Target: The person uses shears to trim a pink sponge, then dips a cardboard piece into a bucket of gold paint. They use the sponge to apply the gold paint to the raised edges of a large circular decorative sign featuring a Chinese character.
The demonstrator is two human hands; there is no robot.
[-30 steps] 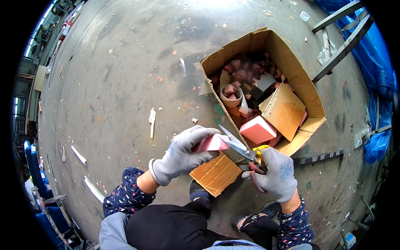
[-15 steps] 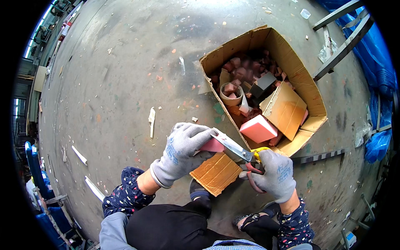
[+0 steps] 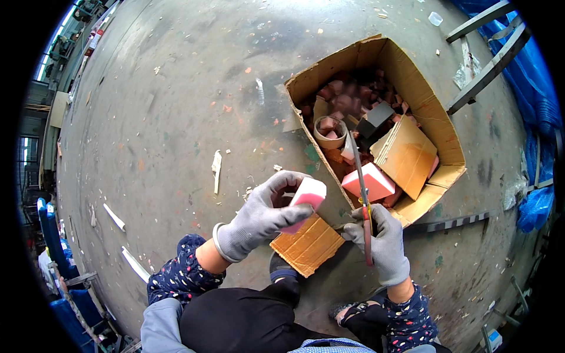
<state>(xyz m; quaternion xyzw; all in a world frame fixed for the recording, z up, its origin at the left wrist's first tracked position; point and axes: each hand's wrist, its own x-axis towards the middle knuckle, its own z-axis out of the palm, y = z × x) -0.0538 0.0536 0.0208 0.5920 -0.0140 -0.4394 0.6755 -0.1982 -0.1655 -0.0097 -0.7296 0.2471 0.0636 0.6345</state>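
Observation:
My left hand [image 3: 259,209], in a grey work glove, is closed around a pink foam block [image 3: 303,203] with a paler top face. Upright in my gloved right hand [image 3: 379,241] is a pair of scissors [image 3: 366,220] with red and yellow handles. Their blades point away from me, over the near left side of a cardboard box [image 3: 432,88], and are apart from the foam block. Below and between my hands lies a square cardboard piece [image 3: 307,246], beside my shoe.
Inside the box are many pink foam chunks, a larger pink block [image 3: 371,181], a cardboard ring [image 3: 329,132], a dark block [image 3: 376,116] and a cardboard flap [image 3: 406,157]. A metal frame [image 3: 491,62] and blue sheeting [image 3: 532,88] stand at the right. White scraps [image 3: 216,170] litter the floor.
The scissors have come away from the foam block and swung from pointing left to pointing away from me. My left hand has turned the block more upright.

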